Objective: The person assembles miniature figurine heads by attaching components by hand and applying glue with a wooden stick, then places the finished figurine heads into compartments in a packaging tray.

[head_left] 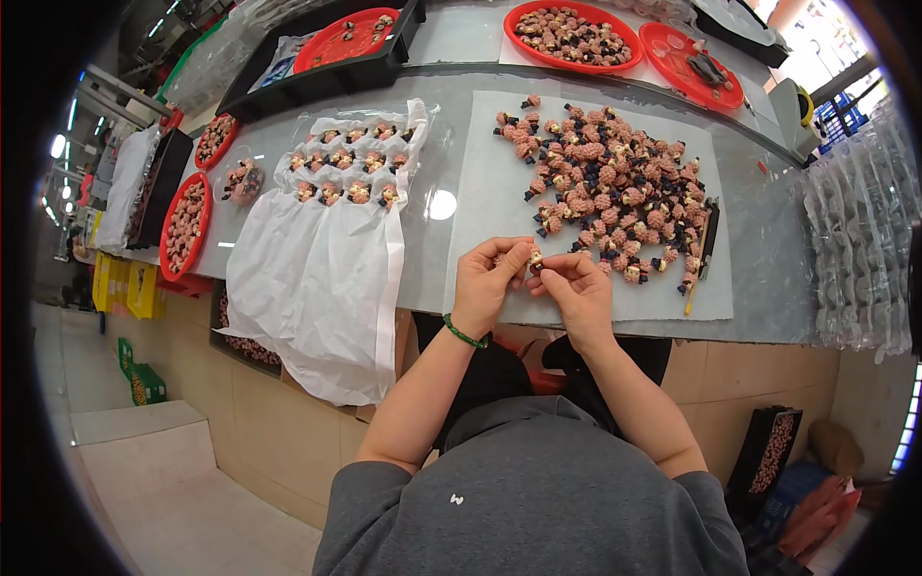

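Above the counter's (437,240) near edge, the left hand (579,293) and right hand (487,286) share a closed fingertip grip on a small figurine (536,261), pale and pinkish on top, dark reddish below. Similar pink-and-navy figurines (615,187) lie heaped on white paper (490,182) just beyond.

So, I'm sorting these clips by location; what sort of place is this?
Probably a factory workshop: a pile of small figurines, red trays of them, and stacked clear plastic packaging.
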Available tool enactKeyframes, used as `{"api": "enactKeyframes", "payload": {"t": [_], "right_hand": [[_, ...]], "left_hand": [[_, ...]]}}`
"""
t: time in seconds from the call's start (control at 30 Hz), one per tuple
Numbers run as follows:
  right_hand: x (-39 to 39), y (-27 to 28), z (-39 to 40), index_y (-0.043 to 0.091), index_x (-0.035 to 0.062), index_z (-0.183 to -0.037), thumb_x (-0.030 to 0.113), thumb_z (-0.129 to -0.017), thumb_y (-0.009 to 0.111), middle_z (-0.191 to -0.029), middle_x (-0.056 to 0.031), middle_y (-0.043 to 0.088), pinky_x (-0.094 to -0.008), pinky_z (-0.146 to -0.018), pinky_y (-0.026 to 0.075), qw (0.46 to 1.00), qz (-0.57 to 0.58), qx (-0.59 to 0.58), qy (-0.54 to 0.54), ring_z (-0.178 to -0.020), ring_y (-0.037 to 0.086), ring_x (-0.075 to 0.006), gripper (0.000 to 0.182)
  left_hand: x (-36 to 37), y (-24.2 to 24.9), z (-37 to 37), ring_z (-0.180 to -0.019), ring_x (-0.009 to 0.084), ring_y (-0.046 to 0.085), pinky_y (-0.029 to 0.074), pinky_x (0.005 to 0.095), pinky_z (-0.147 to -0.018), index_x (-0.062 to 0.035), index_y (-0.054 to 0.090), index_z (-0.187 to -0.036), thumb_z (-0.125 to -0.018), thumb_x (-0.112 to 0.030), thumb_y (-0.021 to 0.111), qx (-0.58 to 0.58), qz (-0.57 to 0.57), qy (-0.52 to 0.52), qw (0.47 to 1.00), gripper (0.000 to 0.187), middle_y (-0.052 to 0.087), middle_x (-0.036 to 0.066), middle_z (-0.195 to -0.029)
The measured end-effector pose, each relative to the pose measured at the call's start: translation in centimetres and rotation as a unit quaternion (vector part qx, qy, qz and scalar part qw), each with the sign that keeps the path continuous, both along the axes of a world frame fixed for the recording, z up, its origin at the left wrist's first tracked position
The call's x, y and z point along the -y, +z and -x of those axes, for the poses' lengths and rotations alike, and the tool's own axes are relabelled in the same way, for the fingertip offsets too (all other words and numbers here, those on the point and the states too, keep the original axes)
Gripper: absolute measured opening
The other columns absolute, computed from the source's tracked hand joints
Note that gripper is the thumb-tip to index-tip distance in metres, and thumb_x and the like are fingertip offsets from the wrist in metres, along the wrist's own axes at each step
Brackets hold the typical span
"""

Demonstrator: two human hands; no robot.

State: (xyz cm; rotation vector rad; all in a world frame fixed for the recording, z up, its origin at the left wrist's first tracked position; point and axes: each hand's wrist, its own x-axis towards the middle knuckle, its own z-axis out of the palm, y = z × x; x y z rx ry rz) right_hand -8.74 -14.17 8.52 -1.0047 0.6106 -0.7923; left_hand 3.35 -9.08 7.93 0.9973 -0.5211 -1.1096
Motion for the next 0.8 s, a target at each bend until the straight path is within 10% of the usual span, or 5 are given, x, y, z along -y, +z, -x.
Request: {"api": "enactKeyframes", "payload": {"t": [0.8], "right_hand": [[-0.85,-0.78,-0.37,0.044,-0.0022,-0.103,-0.012,-0.072,0.053,-0.093,-0.0076,0.048,-0.0227,-0.076,0.043,0.992,0.085,0.040,-0.088,-0.084,0.050,-0.0119,0.033]], "left_hand": [[-0.20,-0.05,-0.31,-0.075,0.0085,0.051,0.040,0.0195,-0.063,0.0012,0.049,-0.103,-0.080,-0.003,0.051,-0.031,0.054,-0.040,0.997,0.023,0.057,0.010,-0.095]]}}
